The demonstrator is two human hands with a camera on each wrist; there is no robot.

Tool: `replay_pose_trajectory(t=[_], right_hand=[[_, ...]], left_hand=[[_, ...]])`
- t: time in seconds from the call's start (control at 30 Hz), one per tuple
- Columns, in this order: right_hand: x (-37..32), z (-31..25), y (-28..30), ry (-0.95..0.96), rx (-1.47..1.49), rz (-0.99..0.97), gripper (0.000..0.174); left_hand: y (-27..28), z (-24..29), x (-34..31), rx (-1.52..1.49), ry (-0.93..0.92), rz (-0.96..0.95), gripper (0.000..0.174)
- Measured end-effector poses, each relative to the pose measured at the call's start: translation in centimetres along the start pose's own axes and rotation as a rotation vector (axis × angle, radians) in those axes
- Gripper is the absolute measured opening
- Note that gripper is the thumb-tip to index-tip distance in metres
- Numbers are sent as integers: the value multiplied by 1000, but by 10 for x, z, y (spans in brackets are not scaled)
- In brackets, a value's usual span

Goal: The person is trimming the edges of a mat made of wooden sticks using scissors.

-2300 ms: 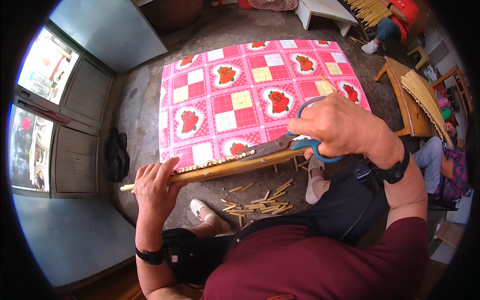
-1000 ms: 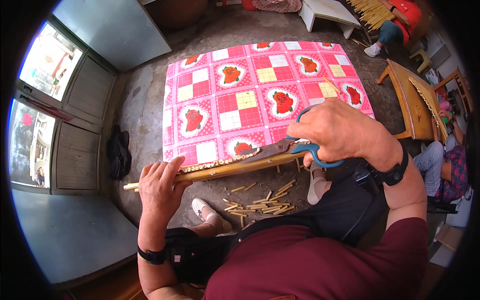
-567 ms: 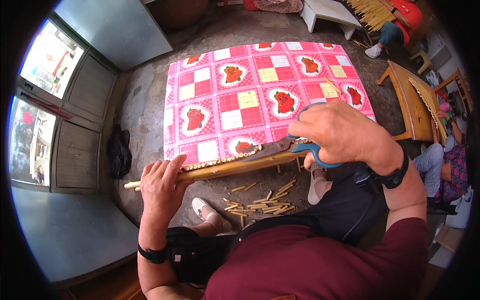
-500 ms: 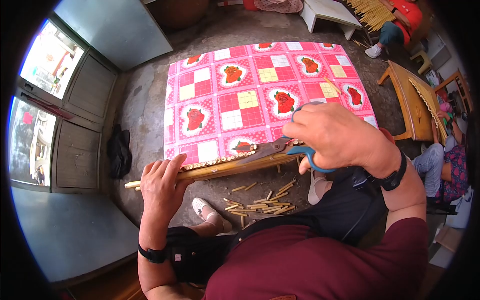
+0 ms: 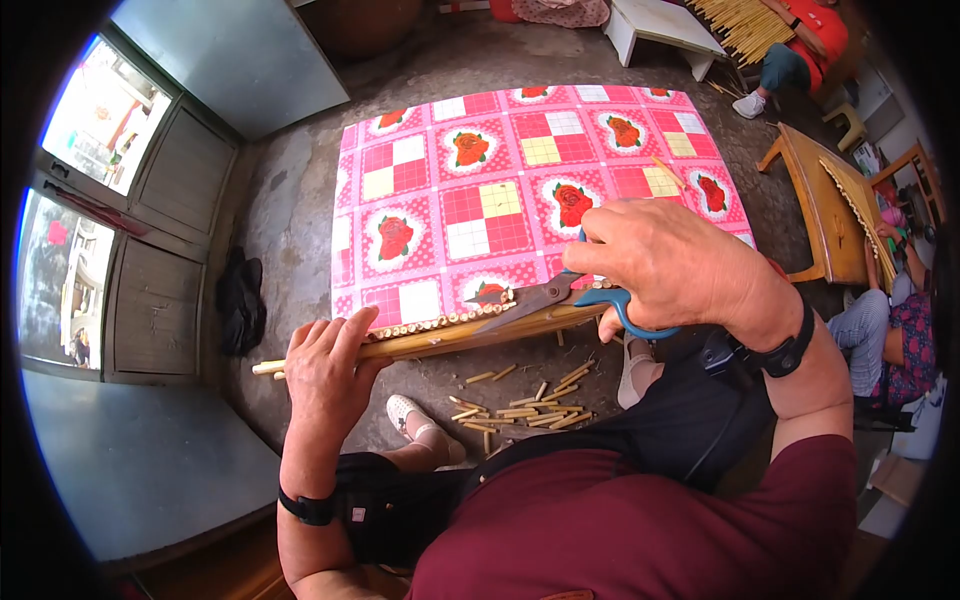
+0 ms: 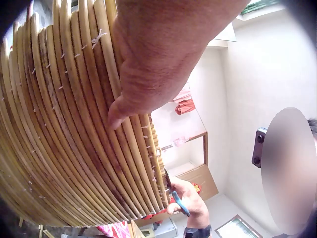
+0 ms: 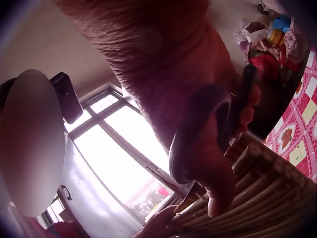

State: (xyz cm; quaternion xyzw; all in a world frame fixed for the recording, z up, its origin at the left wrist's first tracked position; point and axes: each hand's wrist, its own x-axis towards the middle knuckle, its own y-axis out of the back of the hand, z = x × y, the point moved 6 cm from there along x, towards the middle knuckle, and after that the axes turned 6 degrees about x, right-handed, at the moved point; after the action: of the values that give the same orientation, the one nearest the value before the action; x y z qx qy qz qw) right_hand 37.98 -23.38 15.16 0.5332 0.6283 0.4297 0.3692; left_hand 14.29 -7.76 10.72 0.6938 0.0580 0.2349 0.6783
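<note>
A mat of thin cane-like sticks, bound with white string, stands along the near edge of the pink table, its round cut ends facing up. My left hand grips its left end, thumb over the sticks; the left wrist view shows the tied rows. Blue-handled scissors are in my right hand, fingers through the loops. Their blades are spread, lying along the row of cut ends, around a stick end near the middle. In the right wrist view the handle loop rings my thumb, close over the sticks.
A rose-patterned pink cloth covers the table, with one loose stick on it. Short cut pieces litter the floor between my shoes. At right, a wooden table and two seated people with sticks; a white bench stands behind.
The scissors' blades, nearly together earlier, have spread apart, and my right hand has shifted slightly left. My left hand keeps its grip on the mat. The view has drifted a little.
</note>
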Motion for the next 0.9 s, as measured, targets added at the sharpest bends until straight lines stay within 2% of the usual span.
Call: replay_pose_trajectory(t=[0.43,0.63,0.83,0.9], right_hand=[[1,3,-2,80,2,2,43],[1,1,-2,51,2,-53,42],[-2,-3,-4,73,14,80,46],[3,-12,-6,62,33,47,48]], left_hand=[[3,2,-1,16,-7,21,54],[0,0,-2,7,-22,17,57],[-1,1,-2,25,-25,11,58],[-3,3,-2,19,-32,-6,58]])
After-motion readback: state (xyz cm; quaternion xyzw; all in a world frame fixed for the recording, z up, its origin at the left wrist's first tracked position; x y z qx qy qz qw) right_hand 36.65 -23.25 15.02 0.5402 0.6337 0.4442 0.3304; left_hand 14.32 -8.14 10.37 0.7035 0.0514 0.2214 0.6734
